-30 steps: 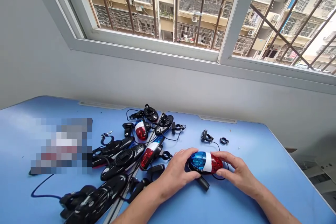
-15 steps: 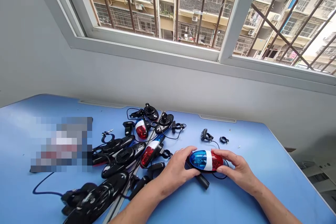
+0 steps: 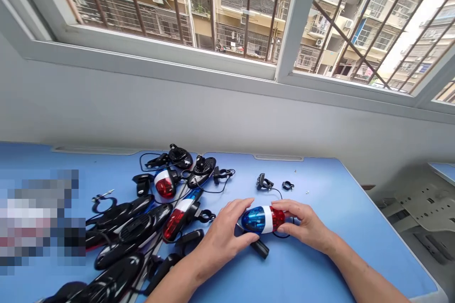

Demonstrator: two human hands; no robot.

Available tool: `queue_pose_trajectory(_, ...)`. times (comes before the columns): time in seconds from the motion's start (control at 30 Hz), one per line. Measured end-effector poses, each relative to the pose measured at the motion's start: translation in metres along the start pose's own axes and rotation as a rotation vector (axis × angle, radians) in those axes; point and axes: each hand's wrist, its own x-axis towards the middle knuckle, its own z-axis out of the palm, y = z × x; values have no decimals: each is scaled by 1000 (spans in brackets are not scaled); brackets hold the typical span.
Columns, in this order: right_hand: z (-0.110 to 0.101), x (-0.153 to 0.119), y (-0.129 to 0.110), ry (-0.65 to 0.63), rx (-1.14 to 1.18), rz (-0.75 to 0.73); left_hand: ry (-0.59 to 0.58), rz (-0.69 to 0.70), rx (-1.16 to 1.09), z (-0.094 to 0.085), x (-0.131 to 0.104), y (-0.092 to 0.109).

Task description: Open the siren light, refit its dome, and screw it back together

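A bicycle siren light (image 3: pixel 268 219) with a blue, a white and a red section lies on its side near the table's front, its coloured cover facing up. My left hand (image 3: pixel 227 229) curls thumb and fingers around the blue end. Around the red end, my right hand (image 3: pixel 307 225) grips with thumb and fingertips. A black bar-shaped piece (image 3: pixel 261 249) sticks out below the light, its far end hidden. Behind the light, a black switch with a clamp (image 3: pixel 264 182) trails a thin cable towards it. Beside that lies a small black ring clamp (image 3: pixel 287 185).
Several more siren lights (image 3: pixel 177 216) and black clamps crowd the left half of the blue table (image 3: pixel 320 265). Tiny screws (image 3: pixel 307 192) lie right of the ring clamp. A blurred-out item (image 3: pixel 31 222) is at far left. A barred window (image 3: pixel 177 52) is behind.
The view has swung right, so everything on the table appears farther left. Both hands stay around the siren light, which looks much the same.
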Motion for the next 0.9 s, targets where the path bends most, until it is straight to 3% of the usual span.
queue_pose_trajectory(0.1, 1, 2, 1, -9, -6, -81, 51, 91, 76, 8, 5, -5)
queue_pose_trajectory(0.37, 8, 6, 1, 53, -118, -199, 37, 279, 138, 18, 12, -12)
queue_pose_trajectory(0.57, 3, 2, -3, 44, -252, -262, -22, 212, 102, 11, 10, -9)
queue_pose_trajectory(0.73, 0, -4, -5, -36, -463, -247, -39, 136, 39, 8, 8, 3)
queue_pose_trajectory(0.9, 6, 0, -7, 44, -494, -344, -35, 12, -89, 1, 7, 15)
